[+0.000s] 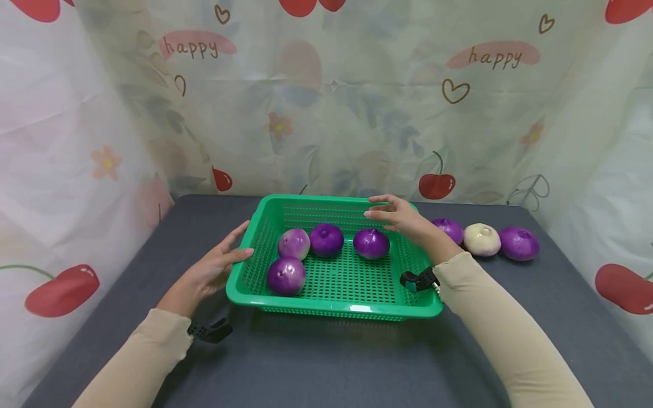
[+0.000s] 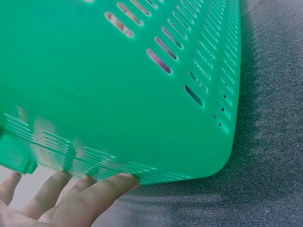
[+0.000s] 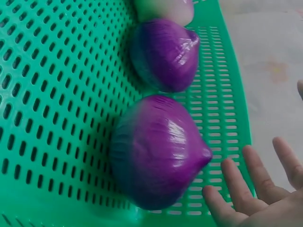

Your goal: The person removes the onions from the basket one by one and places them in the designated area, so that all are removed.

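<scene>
A green perforated plastic basket [image 1: 347, 309] stands on the dark table with several purple onions in it. One onion [image 1: 371, 243] sits toward the right, another [image 1: 326, 240] at the back middle, and a paler one [image 1: 293, 244] left of that. Nearest the front left lies a fourth onion [image 1: 286, 276]. My left hand [image 1: 216, 266] touches the basket's left side, fingers extended along its outer wall in the left wrist view. Above the basket's back right my right hand [image 1: 403, 221] hovers with spread fingers, holding nothing; the right wrist view puts it beside the nearest onion [image 3: 161, 151].
Right of the basket, a purple onion [image 1: 449, 231], a white one [image 1: 482, 239] and another purple onion [image 1: 518, 243] lie in a row on the dark table [image 1: 316, 362]. A printed curtain [image 1: 331, 113] hangs behind the table and along both sides.
</scene>
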### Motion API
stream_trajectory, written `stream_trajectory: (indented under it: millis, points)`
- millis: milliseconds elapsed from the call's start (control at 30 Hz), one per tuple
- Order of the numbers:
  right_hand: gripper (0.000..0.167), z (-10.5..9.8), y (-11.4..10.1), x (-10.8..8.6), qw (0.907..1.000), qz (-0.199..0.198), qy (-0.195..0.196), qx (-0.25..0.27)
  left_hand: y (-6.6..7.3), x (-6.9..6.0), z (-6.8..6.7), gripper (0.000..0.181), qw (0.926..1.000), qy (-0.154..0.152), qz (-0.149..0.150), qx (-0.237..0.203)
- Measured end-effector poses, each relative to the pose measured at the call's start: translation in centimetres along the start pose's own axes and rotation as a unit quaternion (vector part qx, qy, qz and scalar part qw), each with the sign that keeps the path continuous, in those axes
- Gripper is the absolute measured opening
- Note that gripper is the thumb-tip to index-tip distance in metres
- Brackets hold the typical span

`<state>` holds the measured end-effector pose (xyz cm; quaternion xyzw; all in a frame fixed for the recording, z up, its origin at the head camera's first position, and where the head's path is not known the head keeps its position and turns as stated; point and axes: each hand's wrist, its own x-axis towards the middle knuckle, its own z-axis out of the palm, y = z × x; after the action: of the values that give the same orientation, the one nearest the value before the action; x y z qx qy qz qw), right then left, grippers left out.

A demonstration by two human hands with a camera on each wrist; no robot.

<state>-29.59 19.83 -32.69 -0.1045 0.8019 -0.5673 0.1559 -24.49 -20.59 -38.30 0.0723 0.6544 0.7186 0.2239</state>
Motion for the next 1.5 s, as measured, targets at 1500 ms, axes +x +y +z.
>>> stream_trajectory:
  millis: [1500]
  points:
    - [0.061,1.2,2.2,1.3,0.9822,0.048,-0.086,-0.160,0.0,0.0,-0.1,0.077,1.0000,0.001,-0.007,-0.004]
